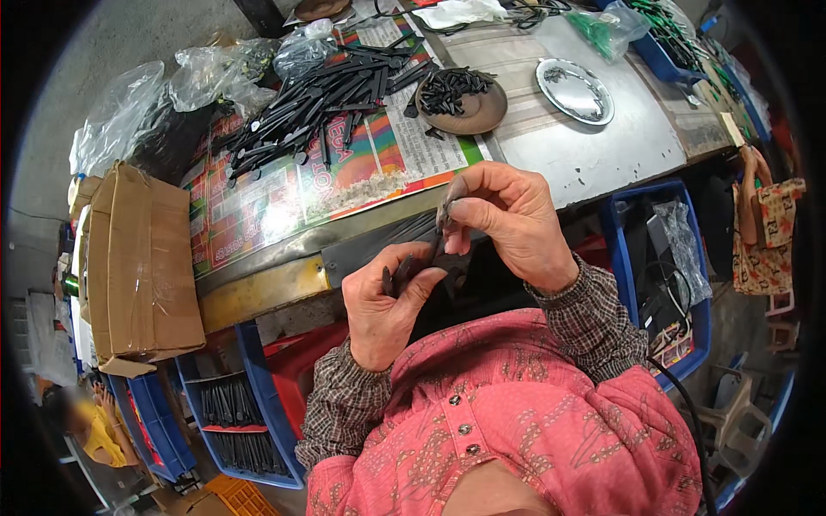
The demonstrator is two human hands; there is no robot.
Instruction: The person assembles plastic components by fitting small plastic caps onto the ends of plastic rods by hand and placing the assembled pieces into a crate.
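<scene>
In front of my chest, above the table's near edge, both hands are on a slim black strip [437, 247] standing roughly upright. My left hand [385, 305] is closed around its lower part, with the thumb pressed against the fingers. My right hand [518, 222] pinches the upper end between thumb and index finger. The fingertips there look dark, and whatever small part lies between them is hidden. Beyond my hands lies a heap of long black plastic strips [314, 112]. To its right, a brown round dish [482, 119] holds small black pieces [447, 90].
A white plate [602, 96] with small metal bits sits at the right. Clear bags [120, 120] and a cardboard box [142, 267] stand at the left. Blue crates [284, 464] with black strips are below left; another blue crate [621, 258] is at the right. Another person [103, 430] is far left.
</scene>
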